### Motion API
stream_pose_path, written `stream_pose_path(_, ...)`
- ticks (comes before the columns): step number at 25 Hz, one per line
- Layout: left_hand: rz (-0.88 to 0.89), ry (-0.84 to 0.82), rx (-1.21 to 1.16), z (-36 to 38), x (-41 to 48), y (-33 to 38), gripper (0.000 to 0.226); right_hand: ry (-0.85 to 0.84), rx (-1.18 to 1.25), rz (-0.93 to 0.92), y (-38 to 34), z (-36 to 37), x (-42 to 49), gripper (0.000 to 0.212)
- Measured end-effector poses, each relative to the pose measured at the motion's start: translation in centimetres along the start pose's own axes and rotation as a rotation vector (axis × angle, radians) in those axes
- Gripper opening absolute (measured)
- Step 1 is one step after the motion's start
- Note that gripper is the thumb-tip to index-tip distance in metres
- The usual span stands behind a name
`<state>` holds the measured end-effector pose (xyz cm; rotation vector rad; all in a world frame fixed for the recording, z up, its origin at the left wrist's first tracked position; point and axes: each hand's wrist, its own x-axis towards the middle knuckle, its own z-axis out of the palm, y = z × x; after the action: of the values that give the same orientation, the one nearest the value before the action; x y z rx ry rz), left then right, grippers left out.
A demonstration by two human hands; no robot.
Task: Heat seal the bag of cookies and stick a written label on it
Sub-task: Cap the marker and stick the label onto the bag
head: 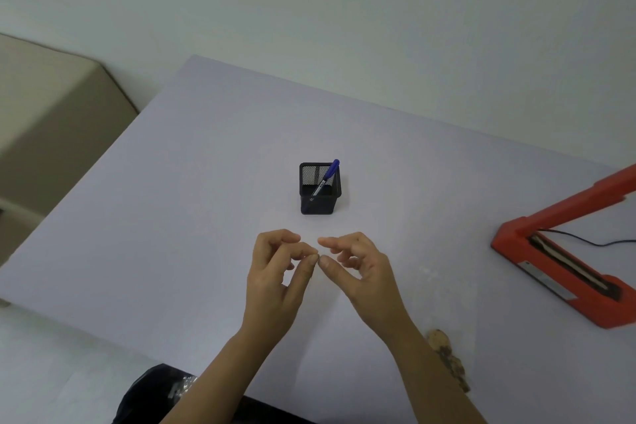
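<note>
Head view, looking down on pale lilac table (172,217). Bag of cookies (447,354) at near right part of it, flat on the surface, just beside right forearm and partly covered by it. Shows as brown, rough pieces with darker spots. Clear film around them hardly visible, so cannot tell whether its mouth is sealed. Red heat sealer (585,299) further right, well apart from bag, with upper arm lifted and dark sealing strip exposed. Thin black cable (585,243) behind it. Black mesh pen holder (318,200) upright in middle of table, with blue pen (328,175) leaning inside, blue end up.

Left hand (278,272) and right hand (364,268) over table, between pen holder and body, near each other, thumb tips touching in the middle. Left hand with fingers curled, index fingertip pressed to thumb as in a pinch. Cannot tell if anything is held there. Right hand with index finger stretched toward left hand and apart from its own thumb, other fingers loosely bent, nothing seen inside. Both forearms bare, entering from bottom edge. Dark clothing (148,396) at bottom left, beige furniture (51,107) beyond left side of table.
</note>
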<state>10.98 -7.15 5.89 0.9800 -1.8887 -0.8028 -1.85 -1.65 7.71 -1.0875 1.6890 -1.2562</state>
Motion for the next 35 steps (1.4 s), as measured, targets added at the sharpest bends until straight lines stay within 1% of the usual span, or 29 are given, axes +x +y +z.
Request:
stream_pose_path(2,0.004,0.013,0.000,0.1,0.0,0.0,0.015,0.009,-0.009,-0.012,0.1,0.0,0.1,0.019)
stream_pose_path(4,0.004,0.025,-0.003,0.0,0.2,0.1,0.038,0.023,0.007,-0.026,0.2,-0.1,0.2,0.016)
stream_pose_path(5,0.007,0.029,-0.003,-0.1,0.3,0.2,0.046,0.031,0.012,-0.034,0.2,-0.1,0.3,0.014)
stream_pose_path(6,0.011,0.031,-0.001,-0.1,0.3,0.3,0.049,0.039,0.012,-0.042,0.3,-0.1,0.3,0.012)
stream_pose_path(11,0.019,0.041,0.016,-0.1,0.3,0.2,0.052,0.075,-0.042,-0.070,0.4,0.1,0.5,0.008)
stream_pose_path(13,0.021,0.041,0.032,-0.1,0.3,0.2,0.050,0.089,-0.057,-0.090,0.5,0.2,0.5,0.008)
stream_pose_path(17,0.024,0.026,0.083,-0.5,0.6,-0.7,0.027,0.135,-0.097,-0.125,0.8,0.4,0.5,0.011)
stream_pose_path(19,-0.043,0.046,0.082,-1.5,1.1,-1.9,0.020,0.193,-0.096,-0.095,1.4,0.3,0.8,0.015)
stream_pose_path(21,-0.174,0.056,0.093,-2.7,1.6,-3.2,0.008,0.214,-0.097,0.000,2.8,0.3,1.8,0.014)
stream_pose_path(24,-0.437,-0.029,0.099,-3.9,1.5,-4.2,0.016,0.118,-0.215,0.198,6.0,0.8,4.4,0.008)
stream_pose_path(26,-0.542,-0.099,0.114,-4.3,1.2,-4.7,0.013,0.049,-0.323,0.301,8.2,1.9,6.5,0.003)
stream_pose_path(28,-0.601,-0.187,0.153,-4.6,0.8,-5.3,0.013,0.020,-0.426,0.341,9.9,3.2,8.2,0.005)
stream_pose_path(31,-0.643,-0.314,0.197,-4.7,0.1,-6.1,0.013,0.022,-0.537,0.379,11.1,4.5,9.7,0.013)
stream_pose_path(33,-0.665,-0.352,0.206,-4.4,0.0,-6.2,0.012,0.030,-0.535,0.373,11.2,4.7,9.9,0.021)
stream_pose_path(35,-0.675,-0.382,0.195,-3.6,0.3,-5.7,0.012,0.076,-0.448,0.354,10.8,4.0,9.2,0.027)
